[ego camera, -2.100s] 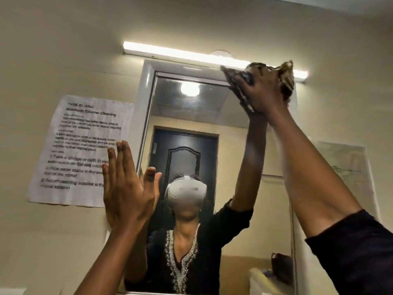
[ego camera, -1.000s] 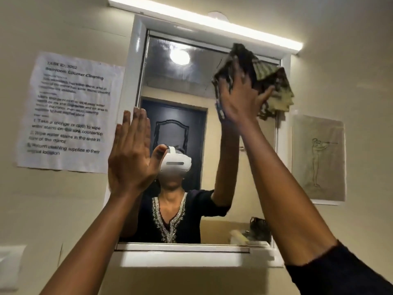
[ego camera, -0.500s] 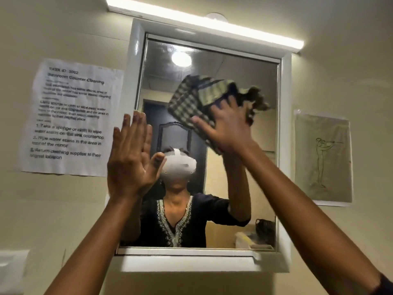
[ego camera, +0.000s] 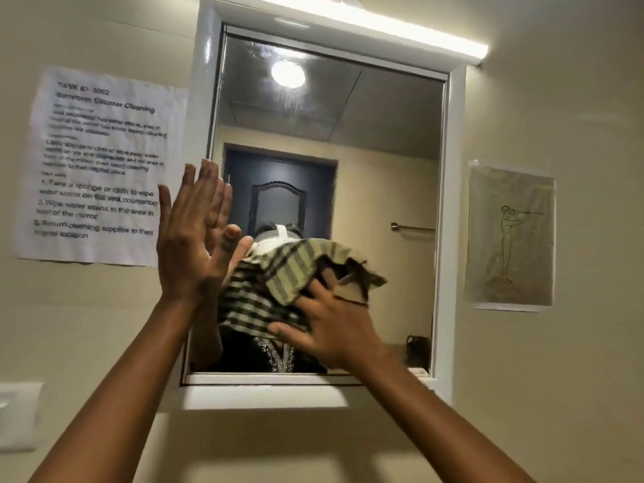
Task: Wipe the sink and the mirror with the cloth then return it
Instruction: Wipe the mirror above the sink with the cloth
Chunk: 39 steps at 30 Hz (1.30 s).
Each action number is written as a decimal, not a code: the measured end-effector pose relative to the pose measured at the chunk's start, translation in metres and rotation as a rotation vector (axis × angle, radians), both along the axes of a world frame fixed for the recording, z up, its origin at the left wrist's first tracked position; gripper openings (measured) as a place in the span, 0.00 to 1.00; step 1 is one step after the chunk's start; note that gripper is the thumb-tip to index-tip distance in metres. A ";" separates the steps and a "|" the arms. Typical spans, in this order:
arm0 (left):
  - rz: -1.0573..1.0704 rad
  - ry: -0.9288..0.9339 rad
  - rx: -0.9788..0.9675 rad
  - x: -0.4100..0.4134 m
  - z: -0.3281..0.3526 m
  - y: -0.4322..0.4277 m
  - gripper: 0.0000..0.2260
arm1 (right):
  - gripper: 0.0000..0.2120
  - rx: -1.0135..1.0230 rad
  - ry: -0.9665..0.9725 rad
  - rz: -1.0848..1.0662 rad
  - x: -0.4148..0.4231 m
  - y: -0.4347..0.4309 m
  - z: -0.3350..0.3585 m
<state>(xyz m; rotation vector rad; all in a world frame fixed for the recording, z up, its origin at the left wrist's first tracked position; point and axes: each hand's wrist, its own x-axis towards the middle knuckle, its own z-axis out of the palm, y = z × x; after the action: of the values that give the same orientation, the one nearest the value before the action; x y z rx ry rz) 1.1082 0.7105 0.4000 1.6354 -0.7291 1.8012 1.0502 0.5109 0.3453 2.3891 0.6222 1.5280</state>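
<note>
A: What is in front of the camera?

B: A wall-mounted mirror (ego camera: 383,141) in a white frame, seen from slightly below, with a lit strip light (ego camera: 383,24) along its top edge. 2 bare forearms reach up toward it from the bottom of the view.

A: What is the right hand doing?

B: The right hand (ego camera: 331,329) is pressed palm-forward against a checked cloth (ego camera: 278,277), green and dark with pale stripes, which sits bunched against the lower middle of the glass. The fingers are spread wide over the fabric rather than curled into a fist, and the thumb points left along the cloth's lower edge. The cloth bulges out above and to the left of the fingers, with a ragged corner sticking out to the right.

A: And the left hand?

B: The left hand (ego camera: 193,238) is raised flat, fingers straight and close together, thumb angled out to the right. It holds nothing. It sits at the mirror's left edge, over the frame, just beside the cloth; whether the palm touches the surface cannot be told.

A: What else is visible?

B: A printed sheet (ego camera: 101,165) headed "Bathroom Counter Cleaning" is stuck to the wall left of the mirror. A line drawing of a standing figure (ego camera: 510,235) hangs to the right. The glass reflects a dark door (ego camera: 278,190), a round ceiling lamp (ego camera: 288,74) and a towel rail (ego camera: 413,227). The sink is not in view.
</note>
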 end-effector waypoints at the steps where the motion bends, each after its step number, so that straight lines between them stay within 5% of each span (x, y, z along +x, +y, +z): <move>1: 0.066 0.027 0.020 0.012 0.000 0.004 0.29 | 0.23 0.029 -0.006 -0.020 -0.003 -0.016 -0.002; 4: 0.217 0.123 0.057 0.046 0.001 0.012 0.33 | 0.31 0.284 -0.009 -0.081 -0.016 -0.060 0.017; 7: 0.093 0.041 0.033 0.035 0.002 0.009 0.30 | 0.35 0.523 -0.204 -0.242 -0.020 -0.082 0.056; 11: -0.053 -0.050 0.020 0.009 -0.002 0.005 0.27 | 0.30 0.705 -0.213 -0.228 -0.006 -0.053 0.080; 14: -0.067 -0.036 0.044 0.006 -0.002 0.005 0.27 | 0.30 0.653 -0.129 -0.211 -0.003 -0.007 0.055; 18: -0.196 -0.032 0.022 -0.009 -0.001 0.004 0.29 | 0.24 0.339 0.005 -0.182 -0.003 0.061 -0.024; 20: -0.079 -0.012 0.067 0.013 -0.001 0.006 0.26 | 0.21 0.314 0.021 -0.138 -0.003 0.072 -0.057; 24: 0.281 0.282 0.154 0.095 0.008 0.020 0.38 | 0.24 0.494 0.028 -0.297 -0.012 0.052 -0.083; 31: -0.010 -0.035 0.037 0.010 -0.001 0.006 0.27 | 0.36 1.112 -0.013 -0.556 -0.014 -0.010 -0.083; 39: -0.067 0.019 0.081 -0.004 -0.004 0.002 0.31 | 0.46 1.125 0.179 -0.675 -0.015 -0.014 -0.066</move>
<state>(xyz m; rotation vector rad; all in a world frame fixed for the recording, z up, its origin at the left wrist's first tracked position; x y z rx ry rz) 1.1040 0.7130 0.3958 1.6578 -0.8478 1.7277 1.0356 0.4971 0.2788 2.9239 -1.2586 1.4970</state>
